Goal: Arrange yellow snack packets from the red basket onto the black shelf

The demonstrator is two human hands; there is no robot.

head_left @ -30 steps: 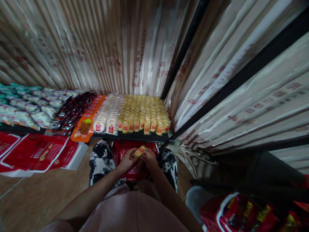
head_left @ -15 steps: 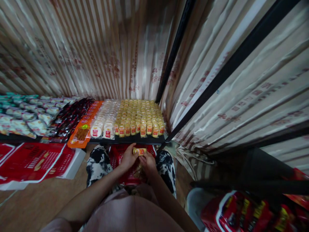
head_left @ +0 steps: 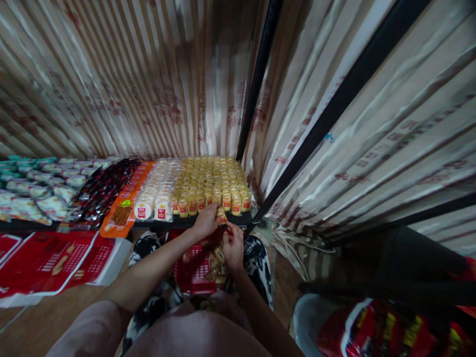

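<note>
My left hand [head_left: 206,221] is closed on a small yellow snack packet [head_left: 222,216] at the front edge of the black shelf [head_left: 178,223], right beside the rows of yellow packets [head_left: 208,186]. My right hand [head_left: 233,245] hovers just below it with curled fingers, over the red basket [head_left: 195,265] on my lap. More packets lie in that basket. What the right hand's fingers hold, if anything, is hidden.
White round packets [head_left: 156,193], an orange pack [head_left: 124,208], dark red packs [head_left: 104,188] and green-white bags [head_left: 33,193] fill the shelf leftward. Red-printed cartons [head_left: 48,258] lie on the floor at left. Striped curtains hang behind. A second basket of red goods [head_left: 375,327] sits at lower right.
My left hand has lifted the yellow packet from over the basket up to the shelf's front row. My right hand has let go of it and stays lower. The view tilted slightly.
</note>
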